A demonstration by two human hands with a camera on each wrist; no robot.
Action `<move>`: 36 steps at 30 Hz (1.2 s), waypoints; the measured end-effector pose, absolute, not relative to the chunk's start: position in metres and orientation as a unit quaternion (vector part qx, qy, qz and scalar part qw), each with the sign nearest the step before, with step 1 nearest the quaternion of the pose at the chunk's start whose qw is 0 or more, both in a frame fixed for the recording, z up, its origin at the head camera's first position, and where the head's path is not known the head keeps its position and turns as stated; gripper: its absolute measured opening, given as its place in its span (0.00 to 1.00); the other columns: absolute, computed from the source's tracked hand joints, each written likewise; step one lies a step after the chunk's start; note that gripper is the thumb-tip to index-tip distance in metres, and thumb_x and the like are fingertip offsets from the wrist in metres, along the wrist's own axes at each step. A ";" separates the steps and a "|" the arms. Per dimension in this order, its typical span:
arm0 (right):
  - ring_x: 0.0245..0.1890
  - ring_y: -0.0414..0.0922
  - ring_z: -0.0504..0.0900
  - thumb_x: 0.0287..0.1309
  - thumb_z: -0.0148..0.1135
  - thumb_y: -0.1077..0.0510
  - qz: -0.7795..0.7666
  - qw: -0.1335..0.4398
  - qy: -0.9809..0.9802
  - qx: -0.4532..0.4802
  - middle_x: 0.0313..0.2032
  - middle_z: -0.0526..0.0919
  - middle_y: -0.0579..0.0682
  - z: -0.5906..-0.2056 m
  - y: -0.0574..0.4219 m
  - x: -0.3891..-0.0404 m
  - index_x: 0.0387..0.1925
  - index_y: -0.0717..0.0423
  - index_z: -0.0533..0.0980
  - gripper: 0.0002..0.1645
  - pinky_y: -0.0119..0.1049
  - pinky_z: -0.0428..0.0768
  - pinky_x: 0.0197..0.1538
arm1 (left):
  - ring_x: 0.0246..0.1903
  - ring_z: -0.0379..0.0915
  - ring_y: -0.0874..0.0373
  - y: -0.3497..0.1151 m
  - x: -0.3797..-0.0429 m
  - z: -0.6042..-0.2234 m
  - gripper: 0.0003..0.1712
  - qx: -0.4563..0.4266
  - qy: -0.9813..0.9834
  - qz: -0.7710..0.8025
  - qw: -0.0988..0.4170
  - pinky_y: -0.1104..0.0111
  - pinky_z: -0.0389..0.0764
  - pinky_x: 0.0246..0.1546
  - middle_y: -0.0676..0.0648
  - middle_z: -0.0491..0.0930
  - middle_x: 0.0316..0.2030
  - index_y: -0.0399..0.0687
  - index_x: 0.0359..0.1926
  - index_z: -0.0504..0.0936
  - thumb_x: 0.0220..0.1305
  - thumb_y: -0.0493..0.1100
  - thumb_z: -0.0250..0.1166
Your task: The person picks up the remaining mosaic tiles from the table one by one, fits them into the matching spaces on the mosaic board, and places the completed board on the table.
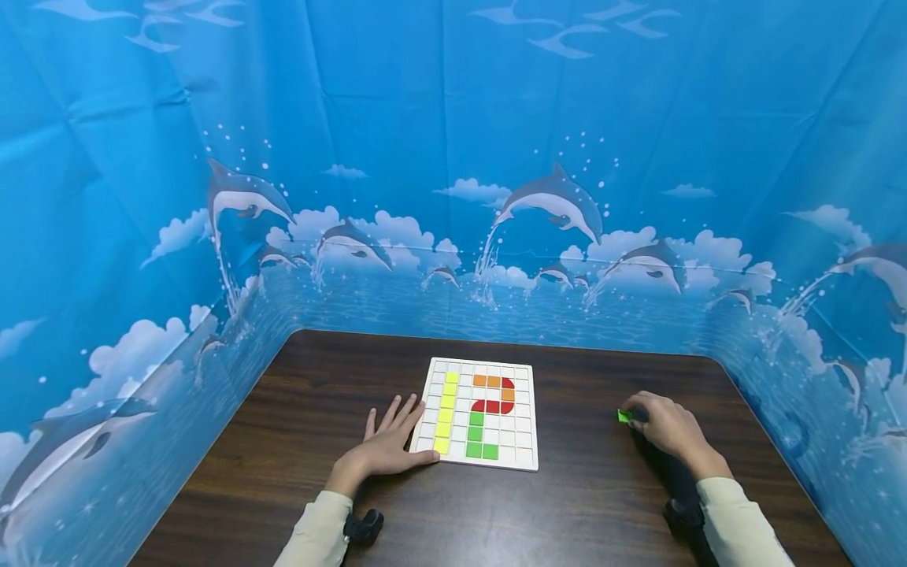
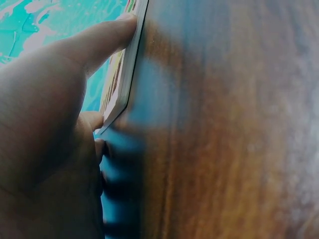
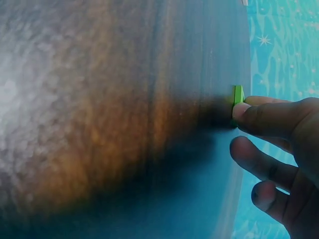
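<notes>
A white gridded board (image 1: 520, 441) lies on the dark wooden table, carrying a column of yellow square tiles (image 1: 446, 415) and a figure of orange, red and green tiles (image 1: 475, 433). My left hand (image 1: 386, 447) rests at the board's left side with fingers spread; its thumb touches the near edge, also visible in the left wrist view beside the board (image 2: 130, 69). Off to the right, my right hand (image 1: 669, 429) pinches a small green tile (image 1: 623, 416) between thumb and finger at the table. The right wrist view shows that green tile (image 3: 238, 102) edge-on.
The dark wooden table (image 1: 567, 504) has a rounded far edge. A blue curtain with dolphins (image 1: 553, 205) encloses it at the back and both sides. Dark straps (image 1: 363, 526) circle both wrists.
</notes>
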State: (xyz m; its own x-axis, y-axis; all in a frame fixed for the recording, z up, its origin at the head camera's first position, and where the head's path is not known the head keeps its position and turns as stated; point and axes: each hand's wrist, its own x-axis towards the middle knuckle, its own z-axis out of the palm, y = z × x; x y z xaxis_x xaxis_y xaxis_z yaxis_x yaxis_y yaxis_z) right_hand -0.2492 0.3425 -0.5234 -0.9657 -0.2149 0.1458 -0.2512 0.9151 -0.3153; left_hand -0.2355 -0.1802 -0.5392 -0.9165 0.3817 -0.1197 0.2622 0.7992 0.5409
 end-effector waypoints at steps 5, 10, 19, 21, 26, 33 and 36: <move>0.42 0.57 0.89 0.60 0.75 0.66 0.150 0.061 -0.980 0.117 0.47 0.90 0.57 -0.524 0.341 -0.249 0.41 0.50 0.89 0.10 0.58 0.87 0.39 | 0.86 0.30 0.38 -0.180 -0.238 -0.537 0.63 0.165 0.945 0.255 0.122 0.28 0.25 0.77 0.42 0.43 0.87 0.50 0.87 0.52 0.63 0.76 0.66; 0.40 0.58 0.89 0.60 0.75 0.65 0.138 0.068 -0.981 0.115 0.47 0.90 0.58 -0.523 0.341 -0.248 0.40 0.50 0.89 0.09 0.57 0.86 0.36 | 0.86 0.28 0.37 -0.183 -0.241 -0.546 0.64 0.179 0.940 0.267 0.109 0.26 0.23 0.75 0.42 0.42 0.87 0.53 0.87 0.50 0.63 0.79 0.64; 0.38 0.54 0.87 0.62 0.75 0.62 0.144 0.044 -0.984 0.100 0.50 0.89 0.61 -0.521 0.339 -0.247 0.40 0.51 0.89 0.06 0.53 0.83 0.33 | 0.86 0.27 0.37 -0.183 -0.239 -0.545 0.64 0.180 0.936 0.285 0.102 0.26 0.23 0.75 0.42 0.43 0.87 0.55 0.87 0.51 0.62 0.80 0.63; 0.37 0.53 0.87 0.62 0.75 0.62 0.148 0.040 -0.983 0.099 0.50 0.89 0.60 -0.520 0.338 -0.246 0.41 0.51 0.89 0.06 0.51 0.82 0.33 | 0.86 0.27 0.37 -0.183 -0.238 -0.544 0.64 0.176 0.938 0.279 0.104 0.27 0.23 0.76 0.42 0.43 0.87 0.54 0.87 0.51 0.62 0.80 0.64; 0.38 0.53 0.87 0.62 0.75 0.61 0.155 0.045 -0.981 0.106 0.52 0.88 0.61 -0.521 0.335 -0.244 0.42 0.51 0.89 0.07 0.45 0.78 0.30 | 0.87 0.27 0.41 -0.183 -0.241 -0.549 0.64 0.160 0.947 0.253 0.113 0.32 0.24 0.79 0.46 0.41 0.88 0.56 0.87 0.49 0.62 0.80 0.64; 0.39 0.54 0.88 0.61 0.76 0.60 0.167 0.066 -0.977 0.117 0.51 0.89 0.58 -0.521 0.327 -0.241 0.41 0.50 0.90 0.07 0.48 0.82 0.31 | 0.86 0.29 0.38 -0.181 -0.239 -0.541 0.63 0.169 0.944 0.258 0.118 0.28 0.26 0.77 0.43 0.42 0.87 0.53 0.87 0.50 0.64 0.77 0.65; 0.35 0.49 0.87 0.61 0.76 0.59 0.173 0.071 -0.975 0.121 0.50 0.90 0.57 -0.521 0.321 -0.239 0.41 0.50 0.90 0.07 0.43 0.79 0.29 | 0.86 0.29 0.37 -0.183 -0.240 -0.547 0.64 0.177 0.941 0.268 0.104 0.26 0.25 0.76 0.42 0.42 0.87 0.54 0.87 0.50 0.62 0.80 0.63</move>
